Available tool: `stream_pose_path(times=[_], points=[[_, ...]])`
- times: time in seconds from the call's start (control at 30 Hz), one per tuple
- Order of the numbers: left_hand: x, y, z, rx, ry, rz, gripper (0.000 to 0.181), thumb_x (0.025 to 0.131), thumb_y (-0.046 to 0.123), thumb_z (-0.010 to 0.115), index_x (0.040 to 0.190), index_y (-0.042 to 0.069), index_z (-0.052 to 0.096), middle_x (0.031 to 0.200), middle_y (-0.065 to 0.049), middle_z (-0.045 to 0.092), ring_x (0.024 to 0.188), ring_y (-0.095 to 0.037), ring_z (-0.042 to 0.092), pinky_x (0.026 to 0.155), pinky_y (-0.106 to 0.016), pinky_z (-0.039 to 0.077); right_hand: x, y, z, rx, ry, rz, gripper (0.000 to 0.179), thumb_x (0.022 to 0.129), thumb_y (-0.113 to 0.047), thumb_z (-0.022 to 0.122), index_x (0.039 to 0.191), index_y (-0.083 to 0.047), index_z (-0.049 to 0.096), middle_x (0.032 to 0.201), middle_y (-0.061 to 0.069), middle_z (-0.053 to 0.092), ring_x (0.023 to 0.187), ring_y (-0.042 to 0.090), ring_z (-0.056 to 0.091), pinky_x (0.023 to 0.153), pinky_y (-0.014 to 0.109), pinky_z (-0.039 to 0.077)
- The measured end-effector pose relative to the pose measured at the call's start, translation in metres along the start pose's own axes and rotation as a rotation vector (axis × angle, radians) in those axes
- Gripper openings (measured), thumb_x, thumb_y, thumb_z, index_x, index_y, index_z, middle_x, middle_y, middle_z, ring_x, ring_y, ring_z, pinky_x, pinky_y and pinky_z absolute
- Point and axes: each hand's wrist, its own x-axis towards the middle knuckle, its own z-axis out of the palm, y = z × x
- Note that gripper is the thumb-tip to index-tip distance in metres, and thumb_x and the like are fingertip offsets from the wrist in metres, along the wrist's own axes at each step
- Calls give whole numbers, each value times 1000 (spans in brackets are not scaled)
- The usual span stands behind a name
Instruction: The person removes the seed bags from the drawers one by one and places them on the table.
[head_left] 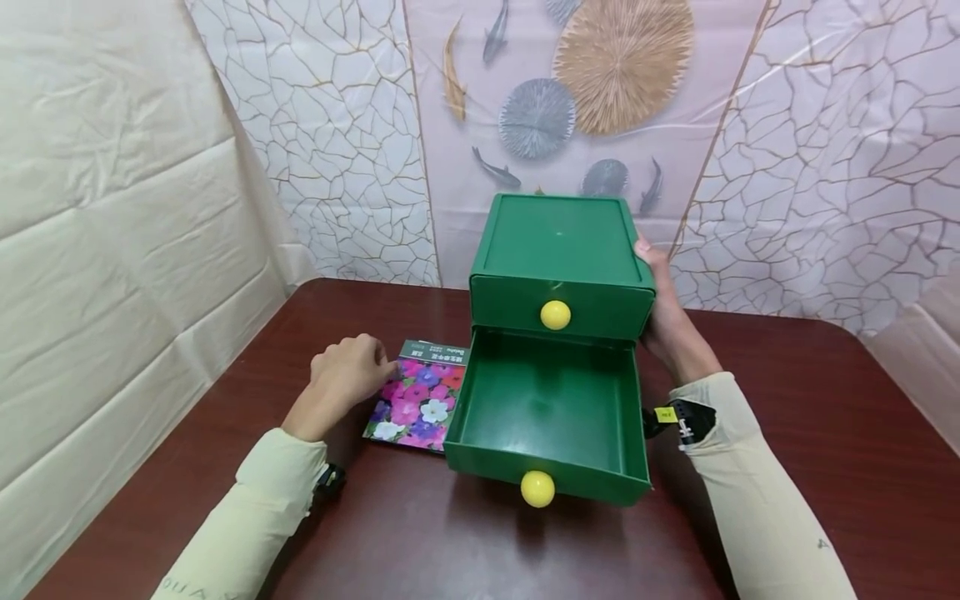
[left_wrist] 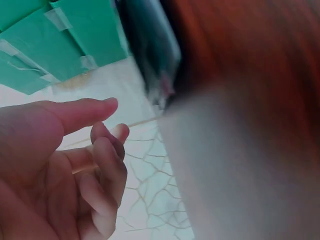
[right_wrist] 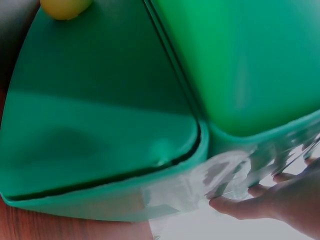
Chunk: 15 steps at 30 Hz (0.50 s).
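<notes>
A green two-drawer box [head_left: 566, 237] stands on the table, its lower drawer [head_left: 543, 408] pulled out and its upper one closed. Inside the lower drawer only bare green shows. My right hand [head_left: 663, 308] rests against the box's right side near the top. In the right wrist view, spread fingers [right_wrist: 235, 206] touch that side. Left of the drawer lies a flower-printed seed packet [head_left: 423, 396]. My left hand [head_left: 348, 367] hovers at the packet's left edge, fingers loosely bent. In the left wrist view nothing sits between the thumb [left_wrist: 92, 111] and the bent fingers.
Round yellow knobs mark the upper drawer [head_left: 555, 315] and the lower drawer [head_left: 537, 489]. Dark red-brown tabletop [head_left: 375, 533] surrounds the box. A patterned wall cover [head_left: 337, 125] hangs behind, and a pale padded wall [head_left: 127, 208] rises at left.
</notes>
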Motion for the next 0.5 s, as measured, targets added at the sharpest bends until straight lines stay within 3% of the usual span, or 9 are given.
stream_pose_path(times=[0.2, 0.5], points=[[-11, 8, -8, -28, 114, 48, 36, 99, 38, 70, 72, 16, 62, 65, 0, 55, 67, -25, 58, 53, -38, 41, 0, 4, 7, -3, 26, -25, 72, 105, -64, 32, 169, -40, 10, 176, -2, 9, 155, 17, 15, 124, 43, 13], [-38, 39, -17, -48, 292, 233, 16, 99, 29, 72, 90, 17, 69, 62, 3, 54, 52, -18, 50, 42, -31, 37, -3, 3, 8, -5, 56, -37, 70, 106, -64, 30, 169, -41, 11, 176, -2, 11, 154, 19, 18, 121, 42, 18]])
